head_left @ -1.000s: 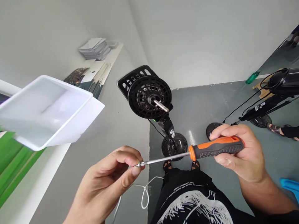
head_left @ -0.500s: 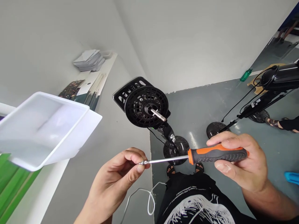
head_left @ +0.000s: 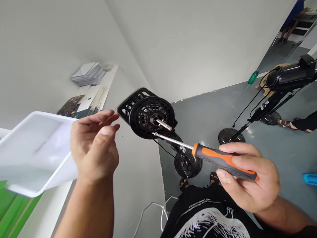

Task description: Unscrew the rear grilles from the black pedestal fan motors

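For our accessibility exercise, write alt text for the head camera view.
A right hand grips an orange-and-black screwdriver, its tip near a black pedestal fan head. The open left hand is raised beside a white plastic bin.

Grey floor (head_left: pixel 208 112) under me, a round black stand base (head_left: pixel 188 168) just ahead, a second base (head_left: pixel 231 136) off to my right, a white cable (head_left: pixel 148 206) trailing by, a green-handled tool (head_left: pixel 253 77) by the wall
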`<move>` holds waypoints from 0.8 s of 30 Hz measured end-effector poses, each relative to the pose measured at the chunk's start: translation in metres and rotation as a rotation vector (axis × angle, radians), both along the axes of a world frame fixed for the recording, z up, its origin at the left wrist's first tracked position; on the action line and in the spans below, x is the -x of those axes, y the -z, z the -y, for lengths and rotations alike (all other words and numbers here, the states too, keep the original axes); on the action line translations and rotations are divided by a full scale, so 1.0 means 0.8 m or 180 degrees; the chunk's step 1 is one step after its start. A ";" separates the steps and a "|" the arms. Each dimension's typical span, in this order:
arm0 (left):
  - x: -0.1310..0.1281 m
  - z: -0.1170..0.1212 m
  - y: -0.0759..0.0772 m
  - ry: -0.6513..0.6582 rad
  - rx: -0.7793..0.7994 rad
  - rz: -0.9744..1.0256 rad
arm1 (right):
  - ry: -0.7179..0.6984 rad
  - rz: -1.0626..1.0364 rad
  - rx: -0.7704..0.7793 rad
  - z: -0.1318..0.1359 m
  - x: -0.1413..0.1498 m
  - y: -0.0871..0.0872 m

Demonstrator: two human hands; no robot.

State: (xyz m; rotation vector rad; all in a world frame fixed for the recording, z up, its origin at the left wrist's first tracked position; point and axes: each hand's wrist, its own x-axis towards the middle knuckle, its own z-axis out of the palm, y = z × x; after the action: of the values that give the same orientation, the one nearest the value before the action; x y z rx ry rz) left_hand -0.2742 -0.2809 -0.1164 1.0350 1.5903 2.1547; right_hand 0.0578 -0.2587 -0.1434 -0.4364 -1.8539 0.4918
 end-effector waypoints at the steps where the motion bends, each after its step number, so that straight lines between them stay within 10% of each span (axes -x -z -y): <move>1: 0.005 -0.011 0.000 0.0117 0.0020 -0.0032 | 0.0021 0.0031 -0.0054 0.001 0.002 -0.001; 24: 0.030 -0.051 0.018 0.0581 0.0313 -0.1355 | 0.0335 0.0190 -0.0256 -0.004 0.033 -0.023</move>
State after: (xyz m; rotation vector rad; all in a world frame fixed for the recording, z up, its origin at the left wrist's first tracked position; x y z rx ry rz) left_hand -0.2983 -0.2397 -0.1304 1.6171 1.6728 1.7995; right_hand 0.0310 -0.2552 -0.1250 -0.4962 -1.8901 0.3349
